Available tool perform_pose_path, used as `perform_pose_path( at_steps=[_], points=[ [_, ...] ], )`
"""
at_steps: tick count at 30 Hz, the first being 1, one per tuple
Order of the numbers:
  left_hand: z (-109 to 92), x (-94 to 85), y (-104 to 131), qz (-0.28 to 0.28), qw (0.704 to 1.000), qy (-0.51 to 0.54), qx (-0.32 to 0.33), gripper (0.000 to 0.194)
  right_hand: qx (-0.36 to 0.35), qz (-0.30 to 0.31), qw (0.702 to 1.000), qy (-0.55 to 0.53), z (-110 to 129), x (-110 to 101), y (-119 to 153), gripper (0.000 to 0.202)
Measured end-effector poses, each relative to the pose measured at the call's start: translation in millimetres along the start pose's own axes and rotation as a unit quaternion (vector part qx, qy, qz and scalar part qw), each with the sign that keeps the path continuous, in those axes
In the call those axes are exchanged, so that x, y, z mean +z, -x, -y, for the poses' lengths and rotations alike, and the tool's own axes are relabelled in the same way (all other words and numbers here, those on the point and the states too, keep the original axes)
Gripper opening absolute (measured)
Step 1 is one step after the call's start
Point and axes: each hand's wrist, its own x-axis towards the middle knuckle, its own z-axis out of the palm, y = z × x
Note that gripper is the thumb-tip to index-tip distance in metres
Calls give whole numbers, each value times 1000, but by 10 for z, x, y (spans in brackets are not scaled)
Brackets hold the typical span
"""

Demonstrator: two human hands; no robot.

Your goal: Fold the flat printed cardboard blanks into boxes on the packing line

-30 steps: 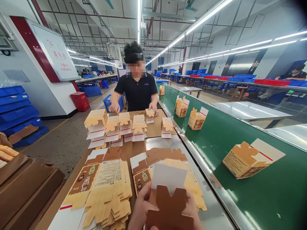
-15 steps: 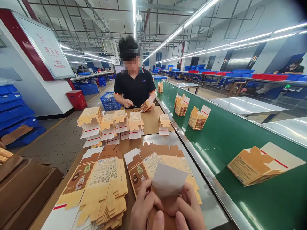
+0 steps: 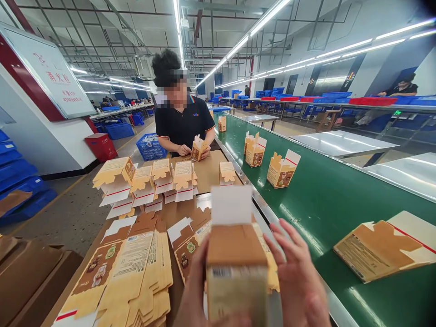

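My left hand grips a small cardboard box by its left side, close to the camera. Brown is the end facing up, a barcode shows on the tan side below it, and a white flap stands up at the far edge. To the right, my right hand is apart from the box, its fingers spread with nothing in them. Partly hidden behind the box lies a stack of flat cartons. Another stack of flat cartons is at the left on the table.
Folded boxes are piled farther up the table. On the right runs a green conveyor belt carrying several open boxes. Across the table a co-worker holds a box. Brown cartons stand at lower left.
The box has been raised and tilted so its brown end and printed side show. My right hand has let go and moved right. The co-worker's box now stands upright, and the view has shifted slightly.
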Motion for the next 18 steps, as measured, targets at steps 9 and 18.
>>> perform_pose_path(
  at_steps=[9, 18],
  points=[
    [-105, -46, -1353, -103, 977, -185, 32, 71, 98, 148, 936, 303, -586, 136, 264, 42],
    [728, -363, -325, -114, 939, -323, -1, 71, 170, 212, 837, 475, -789, 389, 32, 57]
  ],
)
